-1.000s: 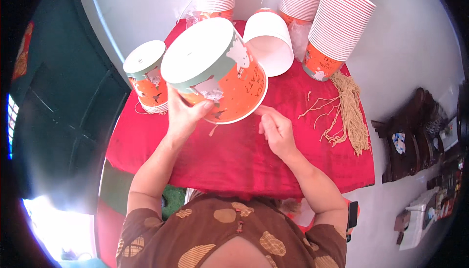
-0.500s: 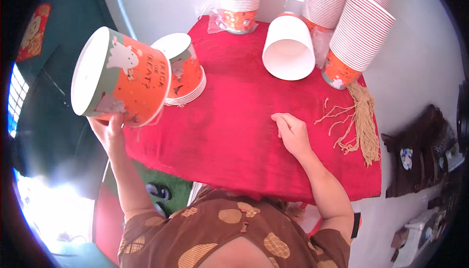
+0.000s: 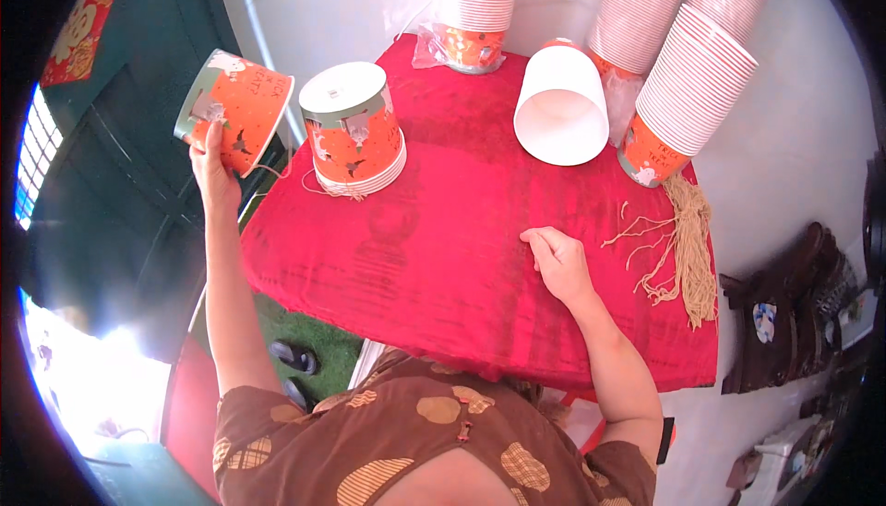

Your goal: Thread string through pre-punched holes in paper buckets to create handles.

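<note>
Out past the table's left edge, my left hand (image 3: 215,160) grips an orange and green paper bucket (image 3: 238,104) with a ghost print. The bucket is tilted, and a string dangles from its rim. Close beside it, an upside-down stack of matching buckets (image 3: 355,137) stands on the red-covered table (image 3: 443,229), string lying around its rims. My right hand (image 3: 558,261) rests on the cloth with its fingers curled, nothing visible in them. A bucket lying on its side (image 3: 563,123) turns its white inside toward me.
Tall nested bucket stacks stand along the back: one wrapped stack (image 3: 477,7), another at the back right (image 3: 637,17), and one nearer (image 3: 692,90). A bundle of tan strings (image 3: 688,247) lies at the right edge. Left are a dark green door (image 3: 129,137) and dark slippers (image 3: 295,356).
My left hand has carried the bucket farther out and away from me, turning it. The stack behind it now shows fully. My right hand stays nearly still; the view has shifted slightly.
</note>
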Demonstrator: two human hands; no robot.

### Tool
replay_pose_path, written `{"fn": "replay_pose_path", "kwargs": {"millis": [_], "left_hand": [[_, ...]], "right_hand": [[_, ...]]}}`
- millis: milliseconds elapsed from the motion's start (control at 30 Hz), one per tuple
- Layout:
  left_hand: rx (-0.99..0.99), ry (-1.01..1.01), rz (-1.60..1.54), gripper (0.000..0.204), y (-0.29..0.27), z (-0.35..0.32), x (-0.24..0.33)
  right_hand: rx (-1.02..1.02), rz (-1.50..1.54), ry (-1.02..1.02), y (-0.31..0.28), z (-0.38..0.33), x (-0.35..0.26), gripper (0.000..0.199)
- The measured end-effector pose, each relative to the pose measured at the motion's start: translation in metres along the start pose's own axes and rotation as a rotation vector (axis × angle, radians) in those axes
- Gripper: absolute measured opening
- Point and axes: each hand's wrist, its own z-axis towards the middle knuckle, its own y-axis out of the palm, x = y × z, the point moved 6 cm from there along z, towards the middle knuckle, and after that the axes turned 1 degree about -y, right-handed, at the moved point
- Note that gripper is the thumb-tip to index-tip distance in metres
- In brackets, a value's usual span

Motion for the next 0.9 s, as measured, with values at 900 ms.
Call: {"fn": "replay_pose_path", "kwargs": {"millis": [900], "left_hand": [[-0.407,-0.011,0.297,0.08,0.132,-0.002,-0.026]], "right_hand": [[-0.044,-0.088,-0.161,0.001,0.0,-0.007,0.021]]}}
